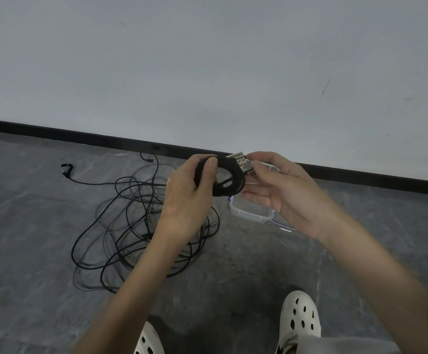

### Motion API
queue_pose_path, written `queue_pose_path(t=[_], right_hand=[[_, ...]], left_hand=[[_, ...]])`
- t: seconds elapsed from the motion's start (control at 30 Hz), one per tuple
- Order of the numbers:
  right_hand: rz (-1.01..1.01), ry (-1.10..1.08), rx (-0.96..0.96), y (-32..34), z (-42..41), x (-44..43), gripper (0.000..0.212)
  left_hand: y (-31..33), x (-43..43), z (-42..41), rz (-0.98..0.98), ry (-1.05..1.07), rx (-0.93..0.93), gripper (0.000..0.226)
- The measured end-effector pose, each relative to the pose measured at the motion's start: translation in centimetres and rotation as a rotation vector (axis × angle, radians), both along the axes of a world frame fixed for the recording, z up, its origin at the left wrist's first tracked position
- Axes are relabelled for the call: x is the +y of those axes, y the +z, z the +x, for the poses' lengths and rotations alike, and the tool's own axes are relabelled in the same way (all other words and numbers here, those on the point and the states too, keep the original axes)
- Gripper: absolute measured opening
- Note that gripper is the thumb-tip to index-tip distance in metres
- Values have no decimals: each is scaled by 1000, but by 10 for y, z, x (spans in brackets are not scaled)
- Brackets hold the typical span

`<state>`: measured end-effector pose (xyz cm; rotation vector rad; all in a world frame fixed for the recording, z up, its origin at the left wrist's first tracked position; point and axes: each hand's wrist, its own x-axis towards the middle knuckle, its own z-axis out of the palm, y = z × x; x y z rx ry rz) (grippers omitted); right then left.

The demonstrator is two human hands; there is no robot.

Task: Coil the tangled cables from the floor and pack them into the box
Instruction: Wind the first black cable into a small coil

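The box [250, 213] sits on the floor [361, 238]. Left of the box lie the tangled cables [145, 236]; above its left edge hangs the coiled cable [236, 178]; behind it runs the wall [207, 72]; before it stand two shoes [300, 318].

2 bare hands raised side by side, both on 1 coiled cable [229, 181].

The left hand [187, 200] shows its back to the camera, fingers wrapped round the coil and thumb [211, 168] pressed flat on its front. The right hand [287, 192] turns its palm inward, its upper fingertips pinching the plug [241, 162] and its lower fingers stretched straight beneath the coil. The left forearm [131, 282] rises from the bottom edge, and the right forearm [376, 272] from the lower right corner.
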<state>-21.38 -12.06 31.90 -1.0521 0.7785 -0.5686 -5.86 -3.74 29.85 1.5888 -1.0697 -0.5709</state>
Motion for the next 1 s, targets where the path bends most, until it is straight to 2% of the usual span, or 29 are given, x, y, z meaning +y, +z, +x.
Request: queue_pose_path(t=[0.4,0.57,0.63,0.77,0.87,0.93,1.0], right_hand=[[108,-31,172,2,4,2,38],[156,-18,327,8,2,3,40],[169,40,314,10,0,7,43],[195,84,228,10,2,17,64],[311,33,158,8,1,15,49],[398,2,109,7,0,12,47],[423,-44,59,6,1,10,38]], left_hand=[[0,-1,-3,-22,-34,71,16],[-3,-2,-4,-2,3,52,15],[-3,-3,-5,-4,16,31,14],[-4,-3,-6,-15,14,17,14],[-5,-3,-6,-10,7,13,15],[-5,-3,-6,-11,1,30,16],[-4,-3,-6,-8,-9,39,16]])
